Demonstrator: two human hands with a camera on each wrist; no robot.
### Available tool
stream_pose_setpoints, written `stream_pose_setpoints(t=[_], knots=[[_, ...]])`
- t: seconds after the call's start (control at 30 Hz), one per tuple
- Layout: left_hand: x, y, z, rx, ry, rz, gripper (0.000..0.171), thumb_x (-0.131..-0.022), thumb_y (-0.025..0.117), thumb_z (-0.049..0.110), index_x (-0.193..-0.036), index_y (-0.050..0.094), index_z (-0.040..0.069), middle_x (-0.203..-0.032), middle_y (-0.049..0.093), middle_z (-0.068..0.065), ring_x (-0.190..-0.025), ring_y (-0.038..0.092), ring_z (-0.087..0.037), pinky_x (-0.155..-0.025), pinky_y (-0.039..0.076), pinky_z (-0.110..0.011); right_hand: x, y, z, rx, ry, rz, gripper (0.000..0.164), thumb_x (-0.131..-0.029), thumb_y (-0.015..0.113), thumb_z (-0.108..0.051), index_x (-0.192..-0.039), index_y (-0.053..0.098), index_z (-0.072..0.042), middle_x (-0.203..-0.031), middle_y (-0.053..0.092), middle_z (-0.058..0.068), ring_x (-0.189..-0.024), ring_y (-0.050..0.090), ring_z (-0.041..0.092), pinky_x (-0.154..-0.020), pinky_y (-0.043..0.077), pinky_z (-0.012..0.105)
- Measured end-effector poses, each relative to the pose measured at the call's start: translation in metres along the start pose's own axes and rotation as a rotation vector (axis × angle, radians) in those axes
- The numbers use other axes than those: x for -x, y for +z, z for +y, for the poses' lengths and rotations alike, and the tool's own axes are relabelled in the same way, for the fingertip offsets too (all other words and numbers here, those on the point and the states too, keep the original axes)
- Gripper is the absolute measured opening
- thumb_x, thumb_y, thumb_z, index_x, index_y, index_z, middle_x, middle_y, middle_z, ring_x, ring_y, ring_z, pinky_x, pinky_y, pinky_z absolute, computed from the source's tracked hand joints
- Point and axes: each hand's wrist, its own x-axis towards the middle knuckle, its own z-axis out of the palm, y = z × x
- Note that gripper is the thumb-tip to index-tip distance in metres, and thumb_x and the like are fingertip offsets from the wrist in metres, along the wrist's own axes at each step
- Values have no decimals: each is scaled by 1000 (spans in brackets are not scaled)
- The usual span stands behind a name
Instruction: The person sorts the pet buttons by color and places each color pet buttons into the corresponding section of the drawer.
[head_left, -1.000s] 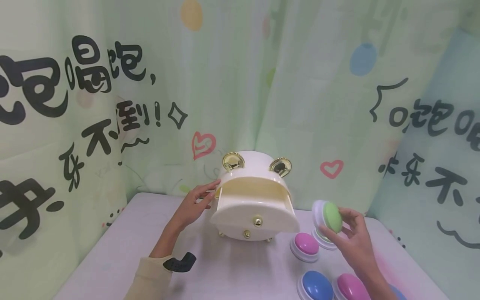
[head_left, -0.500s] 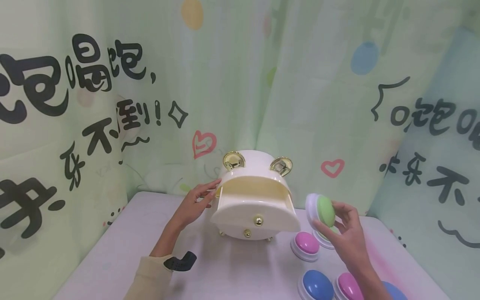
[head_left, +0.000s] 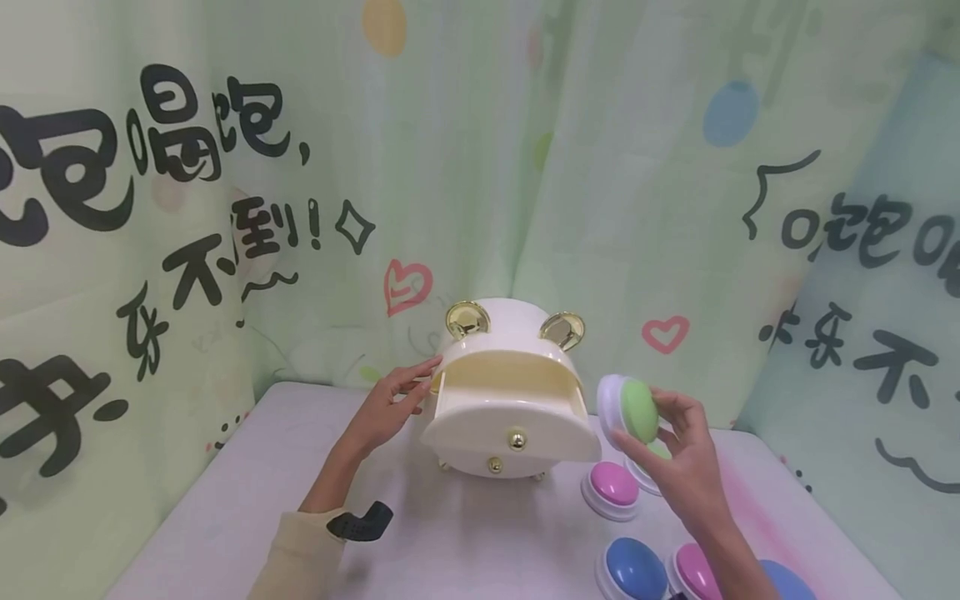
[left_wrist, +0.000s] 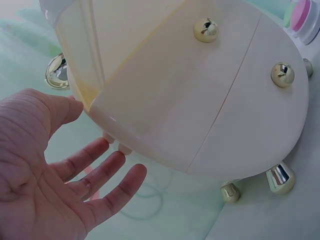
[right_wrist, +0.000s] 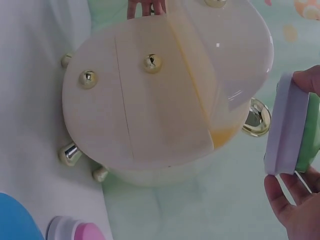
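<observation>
In the head view my right hand (head_left: 686, 458) pinches a round buzzer button (head_left: 640, 411) with a green dome and a white base. It is held on edge, raised beside the right end of a cream bear-shaped drawer box (head_left: 513, 321). The upper drawer (head_left: 472, 425) is pulled out, its gold knob facing me, and its visible inside is bare. My left hand (head_left: 382, 408) rests with loosely spread fingers at the box's left side. From the left wrist view, those fingertips (left_wrist: 132, 175) lie right along the drawer's edge. The right wrist view shows thumb and fingers on the button's white base (right_wrist: 287, 125).
More buttons sit on the white table (head_left: 450, 550) at the right: a pink one (head_left: 615, 483), a partly hidden green one (head_left: 660, 448), a blue one (head_left: 636, 568), another pink one (head_left: 696, 571) and another blue one (head_left: 787, 579). A printed curtain (head_left: 622, 208) hangs behind.
My right hand has carried the green button leftward and slightly up, closer to the open drawer. The left hand and the drawer box have stayed in place.
</observation>
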Motion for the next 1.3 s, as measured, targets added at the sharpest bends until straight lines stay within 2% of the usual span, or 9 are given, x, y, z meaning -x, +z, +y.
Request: stream_pose_setpoints(t=[0.07, 0.2, 0.43, 0.67, 0.97, 1.13, 1.3], knots=[[0, 0, 0, 4, 1, -2, 45, -107, 55, 20, -152, 52, 20, -145, 55, -16, -120, 60, -36, -89, 59, -48, -1, 1, -2, -9, -16, -4, 61, -85, 83, -7, -131, 44, -6, -141, 50, -1, -125, 50, -1, -95, 45, 8], [0, 0, 0, -3, 9, -2, 45, -107, 55, 20, -152, 52, 19, -145, 54, -17, -120, 61, -36, -87, 60, -43, -5, 4, -5, -8, -56, -11, 59, -84, 83, -4, -128, 44, -3, -140, 51, -1, -126, 51, -1, -96, 46, 9], [-2, 0, -3, -4, 15, -5, 45, -107, 55, 21, -152, 52, 20, -143, 56, -16, -119, 60, -35, -87, 60, -42, -12, 6, -11, 61, -106, -34, 62, -83, 85, -8, -129, 44, -1, -141, 52, 3, -127, 49, -2, -96, 44, 8], [-1, 0, -3, -3, 15, -5, 45, -107, 55, 21, -152, 51, 20, -144, 55, -16, -120, 60, -36, -87, 60, -42, -17, 9, -16, 84, -172, -60, 63, -81, 86, -6, -128, 45, 0, -140, 52, 3, -127, 49, -2, -98, 43, 9], [-1, 1, -2, -5, 20, -3, 46, -107, 56, 21, -152, 52, 19, -144, 56, -16, -120, 61, -36, -86, 61, -40, -21, 13, -25, 109, -194, -94, 66, -80, 87, -8, -132, 47, -1, -142, 53, 3, -127, 46, -2, -99, 41, 12], [-2, 0, -3, 2, 26, -7, 45, -107, 55, 21, -152, 52, 19, -144, 56, -16, -121, 61, -37, -87, 60, -46, -25, 15, -25, 119, -209, -102, 65, -81, 87, -9, -133, 47, -2, -143, 53, 3, -127, 45, -3, -98, 42, 14], [-1, 0, -3, 6, 20, -13, 45, -107, 55, 21, -152, 51, 19, -144, 55, -16, -122, 60, -38, -88, 60, -46, -27, 17, -25, 122, -220, -109, 65, -82, 87, -9, -133, 47, -2, -145, 53, 4, -127, 47, 0, -98, 42, 16]])
